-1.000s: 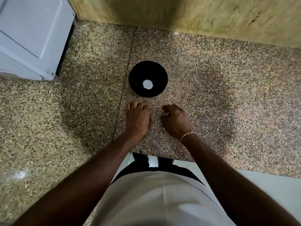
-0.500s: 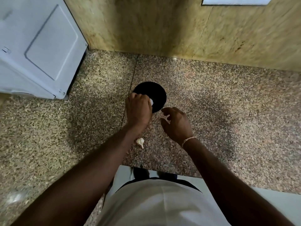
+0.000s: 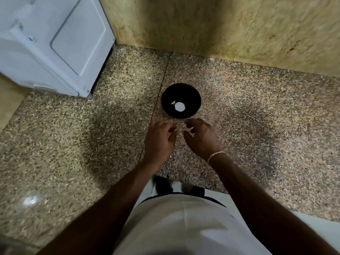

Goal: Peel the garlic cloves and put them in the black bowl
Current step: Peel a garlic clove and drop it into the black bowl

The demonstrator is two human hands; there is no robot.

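Observation:
The black bowl (image 3: 181, 91) stands on the speckled stone counter near the wall. One small pale peeled clove (image 3: 173, 102) lies inside it, next to a round white spot on the bowl's bottom. Just in front of the bowl, my left hand (image 3: 159, 142) hovers over the counter with loosely curled, blurred fingers, and nothing shows in it. My right hand (image 3: 201, 139) is close beside it, thumb apart from its curled fingers, also with nothing plainly in its grasp. No garlic bulb is visible; the hands cover the counter under them.
A white appliance (image 3: 55, 45) stands at the back left of the counter (image 3: 257, 126). A yellowish stone wall (image 3: 220, 24) runs behind the bowl. The counter's front edge (image 3: 193, 186) is just under my wrists.
My left hand was over the bowl and has drawn back toward me. A clove now lies in the bowl. The garlic bulb that lay below my left wrist is out of sight.

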